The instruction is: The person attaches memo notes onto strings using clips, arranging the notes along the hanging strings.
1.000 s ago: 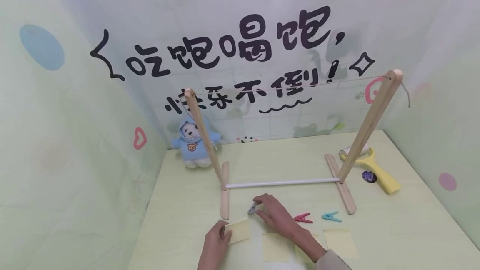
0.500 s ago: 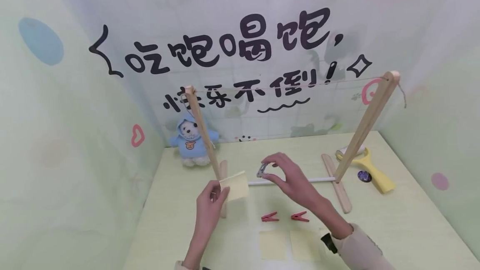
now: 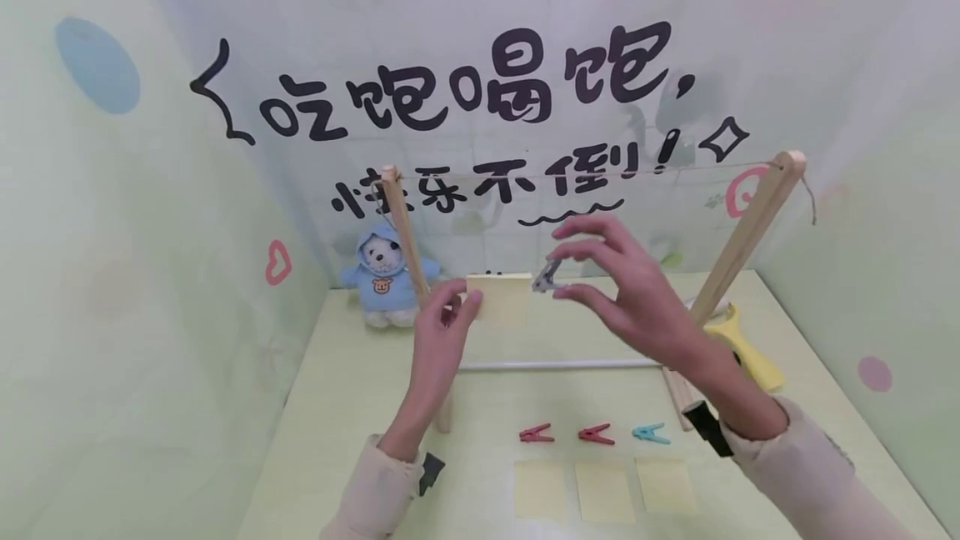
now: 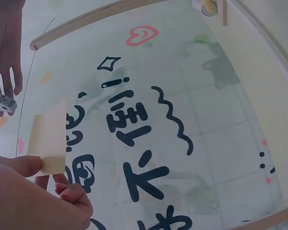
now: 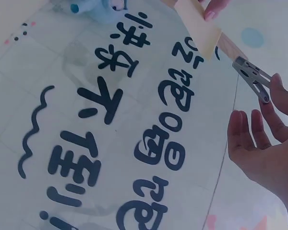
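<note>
Nearby, a post (image 3: pixel 406 227) partly hides a toy (image 3: pixel 384 280); left hand (image 3: pixel 441 328) pinches paper (image 3: pixel 504 298), right hand (image 3: pixel 637 290) a grey clip (image 3: pixel 545 277).

Table (image 3: pixel 345 373), lower centre of frame: three clips (image 3: pixel 596 434) in a row, three notes (image 3: pixel 604 492) below. Mid-frame: fourth note (image 3: pixel 504 300) in my left hand (image 3: pixel 442 325), left of fourth clip (image 3: pixel 546 275) in my right hand (image 3: pixel 637 294).

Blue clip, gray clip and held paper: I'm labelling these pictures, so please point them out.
Blue clip (image 3: pixel 644 432): head view, where arms meet.
Gray clip (image 5: pixel 252 78): right wrist view, its body.
Held paper (image 4: pixel 50 138): left wrist view, its middle.
</note>
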The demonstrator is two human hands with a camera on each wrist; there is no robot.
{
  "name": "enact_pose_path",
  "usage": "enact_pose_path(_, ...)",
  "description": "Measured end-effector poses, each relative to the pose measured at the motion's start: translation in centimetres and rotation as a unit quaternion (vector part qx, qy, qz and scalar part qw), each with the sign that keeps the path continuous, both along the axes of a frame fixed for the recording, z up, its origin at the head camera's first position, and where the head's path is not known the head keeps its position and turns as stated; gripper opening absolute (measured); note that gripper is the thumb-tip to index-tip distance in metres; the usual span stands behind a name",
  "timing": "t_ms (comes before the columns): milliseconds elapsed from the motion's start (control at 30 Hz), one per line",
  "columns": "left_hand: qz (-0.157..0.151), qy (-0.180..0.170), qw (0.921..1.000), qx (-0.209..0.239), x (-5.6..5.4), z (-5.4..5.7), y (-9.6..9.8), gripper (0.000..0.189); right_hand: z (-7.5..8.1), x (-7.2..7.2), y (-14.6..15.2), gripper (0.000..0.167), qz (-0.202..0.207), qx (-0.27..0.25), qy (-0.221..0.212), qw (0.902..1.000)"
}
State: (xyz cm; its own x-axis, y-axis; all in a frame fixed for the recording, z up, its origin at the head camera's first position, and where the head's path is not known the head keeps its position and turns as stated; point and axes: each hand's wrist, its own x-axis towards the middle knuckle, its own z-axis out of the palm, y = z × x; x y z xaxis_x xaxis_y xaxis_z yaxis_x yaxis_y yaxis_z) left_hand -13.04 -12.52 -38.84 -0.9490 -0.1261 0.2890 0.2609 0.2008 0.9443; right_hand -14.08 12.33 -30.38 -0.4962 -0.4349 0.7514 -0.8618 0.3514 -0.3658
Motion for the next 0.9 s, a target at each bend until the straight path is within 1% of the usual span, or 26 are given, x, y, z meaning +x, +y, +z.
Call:
enact_pose_path(100,-0.006,0.01,0.9999,0.004,-1.1,1.4,0.8,0.016,2.5,-0.9,0.2,0.041,-0.012,0.003,0.013,0.9998)
enact_pose_path(233,-0.003,0.02,0.9997,0.014,-2.5,3.2,1.3,0.021,5.4,-2.3,0.3,0.034,-0.023,0.004,0.016,0.9996)
enact_pose_path(300,0.0,0.027,0.9995,0.017,-3.1,3.9,1.4,0.023,6.7,-3.0,0.3,0.031,-0.03,-0.002,0.013,0.9995)
enact_pose_path(400,0.003,0.037,0.999,0.023,-3.9,4.9,1.3,0.026,8.1,-3.9,0.1,0.028,-0.044,-0.016,0.001,0.9989)
enact_pose_path(500,0.012,0.046,0.9985,0.027,-4.5,5.8,1.0,0.026,9.1,-4.7,-0.2,0.024,-0.055,-0.025,-0.01,0.9981)
enact_pose_path(667,0.029,0.054,0.9976,0.031,-5.2,7.0,0.9,0.025,10.1,-6.1,-0.9,0.02,-0.052,-0.035,-0.034,0.9975)
enact_pose_path(767,0.035,0.053,0.9975,0.031,-5.4,7.4,1.0,0.026,10.3,-7.0,-1.4,0.02,-0.046,-0.034,-0.039,0.9976)
enact_pose_path(900,0.035,0.057,0.9973,0.03,-5.5,7.8,1.0,0.027,10.5,-7.7,-2.1,0.018,-0.042,-0.02,-0.043,0.998)
